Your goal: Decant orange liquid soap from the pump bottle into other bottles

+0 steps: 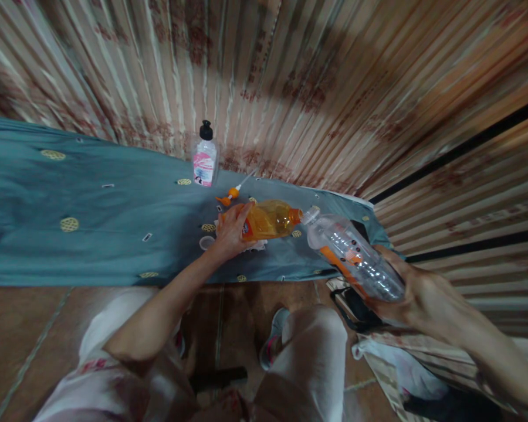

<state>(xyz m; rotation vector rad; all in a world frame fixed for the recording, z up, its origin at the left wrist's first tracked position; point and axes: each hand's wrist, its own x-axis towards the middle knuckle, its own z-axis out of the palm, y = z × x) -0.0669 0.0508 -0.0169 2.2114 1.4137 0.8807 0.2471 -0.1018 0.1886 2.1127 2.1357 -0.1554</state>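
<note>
So there's a pleated curtain behind the orange bottle and a teal-covered table under it. Right hand is wrapped round the base of a big clear bottle just right of it, mouths facing, can't tell if touching. Left hand is curled round the orange bottle itself. Pink-labelled bottle stands behind-left of it, orange pump closer behind.

A single head-worn view, and it peers steeply down and forward over the wearer's own legs! They crowd the bottom, floor beneath; the blue cloth cuts across mid-picture, the curtain fans wide over the top. It's close in, taking left hand and right hand from above, orange bottle near centre, clear bottle right of it.
</note>
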